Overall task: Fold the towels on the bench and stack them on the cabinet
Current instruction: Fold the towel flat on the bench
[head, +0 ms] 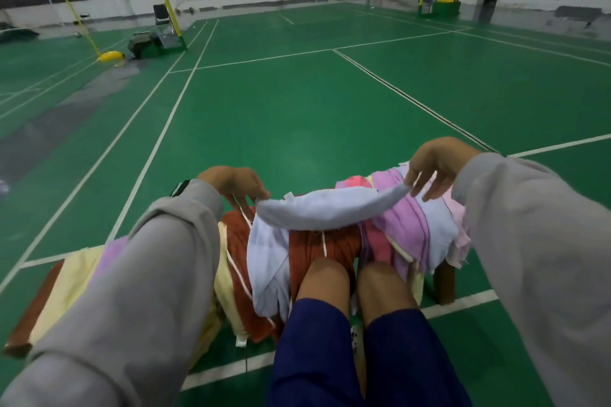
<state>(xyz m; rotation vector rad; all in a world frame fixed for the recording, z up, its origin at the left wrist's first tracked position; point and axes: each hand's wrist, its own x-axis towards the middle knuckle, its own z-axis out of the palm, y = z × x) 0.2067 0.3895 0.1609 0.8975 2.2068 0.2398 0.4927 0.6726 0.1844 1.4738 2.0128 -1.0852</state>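
Though apart, both hands [238, 184] [435, 164] on towel [330, 210]

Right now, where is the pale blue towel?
In the head view the pale blue towel hangs centre frame, its ends pinched by the left hand and right hand, above the rust-red towel on the bench.

Loose grey sweatshirt sleeves [165, 274], both arms; navy shorts [317, 357]; dark watch [180, 188] (left wrist).

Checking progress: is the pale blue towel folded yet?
Not folded: left hand and right hand pinch corners of the pale blue cloth towel; the rest hangs loose.
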